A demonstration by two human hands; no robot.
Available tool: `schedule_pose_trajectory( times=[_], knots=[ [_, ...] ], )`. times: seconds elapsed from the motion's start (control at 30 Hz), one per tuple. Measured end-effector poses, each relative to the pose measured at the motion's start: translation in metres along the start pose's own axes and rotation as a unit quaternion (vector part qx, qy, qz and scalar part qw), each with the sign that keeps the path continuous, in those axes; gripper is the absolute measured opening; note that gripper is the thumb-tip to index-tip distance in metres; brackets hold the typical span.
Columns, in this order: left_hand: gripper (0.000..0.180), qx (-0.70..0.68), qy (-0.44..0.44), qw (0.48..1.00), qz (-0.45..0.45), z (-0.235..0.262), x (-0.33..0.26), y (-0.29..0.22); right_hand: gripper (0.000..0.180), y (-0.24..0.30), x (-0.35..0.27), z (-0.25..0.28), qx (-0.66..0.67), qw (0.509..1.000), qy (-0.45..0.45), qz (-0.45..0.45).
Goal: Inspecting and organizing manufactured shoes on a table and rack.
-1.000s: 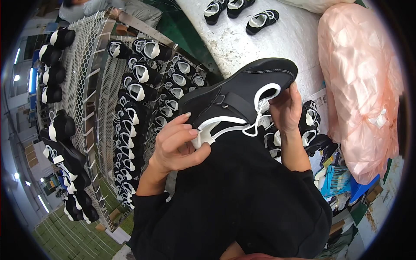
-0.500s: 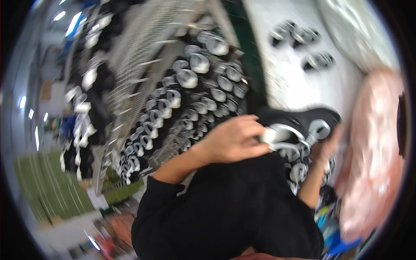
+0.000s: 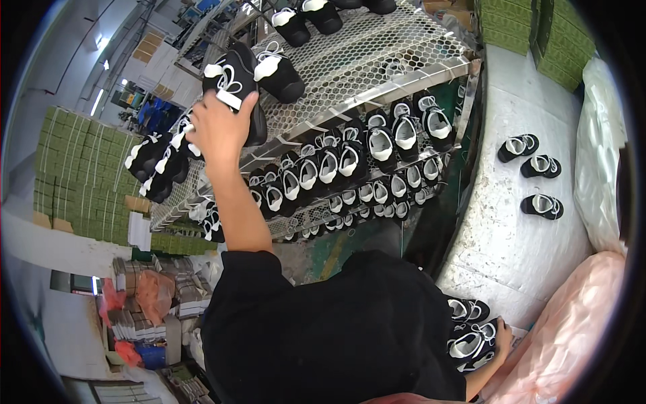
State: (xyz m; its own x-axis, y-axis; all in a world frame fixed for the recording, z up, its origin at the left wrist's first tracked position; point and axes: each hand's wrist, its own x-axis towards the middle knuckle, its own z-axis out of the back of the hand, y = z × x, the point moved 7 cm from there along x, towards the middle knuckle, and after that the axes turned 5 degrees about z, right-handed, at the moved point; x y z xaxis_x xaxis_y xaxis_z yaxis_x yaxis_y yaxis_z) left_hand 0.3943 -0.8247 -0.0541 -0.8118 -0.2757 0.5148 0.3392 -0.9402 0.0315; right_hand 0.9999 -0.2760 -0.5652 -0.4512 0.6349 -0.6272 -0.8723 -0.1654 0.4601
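My left hand [image 3: 223, 128] reaches out to the upper left, its fingers closed around a black shoe [image 3: 239, 67] with white laces and a white patch. That shoe is tilted at the edge of the top metal mesh shelf [image 3: 377, 57], beside another black-and-white shoe [image 3: 277, 75]. At the lower right, my right hand [image 3: 503, 340] curls around the toe end of a black shoe [image 3: 471, 342] with a white lining. This one sits among other shoes on the white-topped bench [image 3: 498, 262]; part of the hand's grip is hidden.
Lower rack tiers hold rows of similar shoes [image 3: 328, 165]. Three shoes [image 3: 540, 166] lie farther along the bench. Pink plastic wrapping [image 3: 565, 323] and clear plastic [image 3: 599, 161] line its right side. Green boxes [image 3: 81, 175] are stacked at the left.
My hands were close together at a black shoe near the bench. Now my left hand is at the rack's top shelf gripping a shoe, and my right hand is lower, at the near shoes. The view has turned left.
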Motion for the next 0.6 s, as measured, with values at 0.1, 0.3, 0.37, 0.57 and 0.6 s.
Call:
schedule_pose_trajectory(
  times=[0.1, 0.3, 0.37, 0.57, 0.6],
  knots=[
    [0.085, -0.007, 0.003, 1.000, -0.005, -0.002, -0.009, 0.023, 0.062, 0.026, -0.009, -0.005, -0.090, 0.995, -0.038, -0.013],
    [0.050, -0.296, -0.085, 0.950, -0.055, -0.006, -0.019, 0.034, 0.065, 0.054, -0.014, 0.017, -0.083, 0.994, -0.078, 0.004],
    [0.045, -0.303, -0.109, 0.943, -0.089, 0.014, -0.035, 0.028, 0.066, 0.051, -0.008, 0.022, -0.073, 0.994, -0.074, 0.016],
    [0.034, -0.377, -0.121, 0.886, -0.240, 0.062, -0.086, 0.005, 0.071, 0.042, 0.016, -0.015, -0.066, 0.997, 0.043, 0.000],
    [0.034, -0.408, -0.114, 0.865, -0.269, 0.065, -0.095, -0.004, 0.071, 0.044, 0.016, -0.016, -0.063, 0.997, 0.036, -0.005]
  ],
)
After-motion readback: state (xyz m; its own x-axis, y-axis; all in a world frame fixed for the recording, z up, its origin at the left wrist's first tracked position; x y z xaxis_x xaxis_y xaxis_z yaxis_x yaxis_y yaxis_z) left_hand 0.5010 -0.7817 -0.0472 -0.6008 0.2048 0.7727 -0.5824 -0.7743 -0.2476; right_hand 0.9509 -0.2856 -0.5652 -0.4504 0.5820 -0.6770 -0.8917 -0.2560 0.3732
